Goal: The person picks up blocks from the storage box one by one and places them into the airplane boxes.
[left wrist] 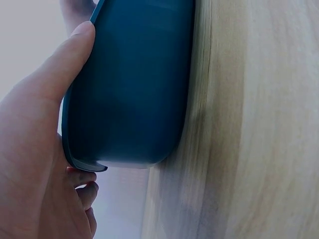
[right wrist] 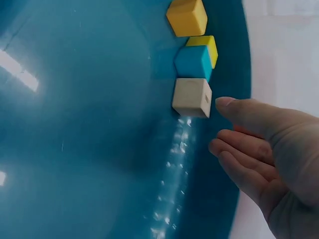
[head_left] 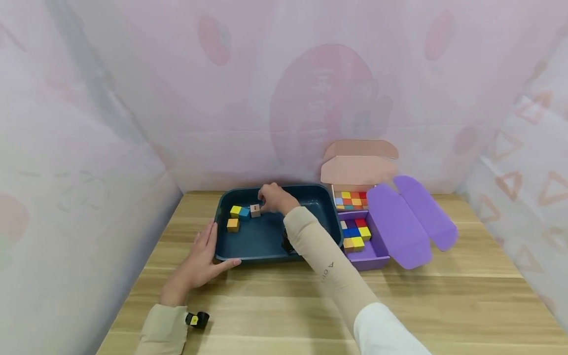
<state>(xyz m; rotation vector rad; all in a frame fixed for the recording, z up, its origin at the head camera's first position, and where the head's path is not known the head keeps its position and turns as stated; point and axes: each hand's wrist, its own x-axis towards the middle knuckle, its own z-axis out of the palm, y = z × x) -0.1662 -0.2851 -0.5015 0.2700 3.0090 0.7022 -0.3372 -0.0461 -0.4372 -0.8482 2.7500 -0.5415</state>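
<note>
A dark blue tray point(head_left: 266, 241) stands on the wooden table. My left hand point(head_left: 199, 261) rests against its front left corner, fingers along the left side and thumb point(left wrist: 82, 40) laid on the front rim. Inside, toward the back, my right hand point(head_left: 277, 198) reaches down beside a plain wood-coloured cube point(right wrist: 192, 97). In the right wrist view its thumb tip is close to that cube, with the other fingers apart from it and nothing between them. A blue cube point(head_left: 244, 214), a yellow cube point(head_left: 236, 211) and an orange-yellow cube point(head_left: 232, 225) lie near the tray's left end.
Right of the tray sits an open purple box point(head_left: 366, 264) with several coloured cubes, its lid point(head_left: 401, 229) folded out to the right. Behind it an open pale pink box point(head_left: 359, 170) holds rows of coloured cubes. Printed cloth walls point(head_left: 248, 123) surround the table point(head_left: 275, 310).
</note>
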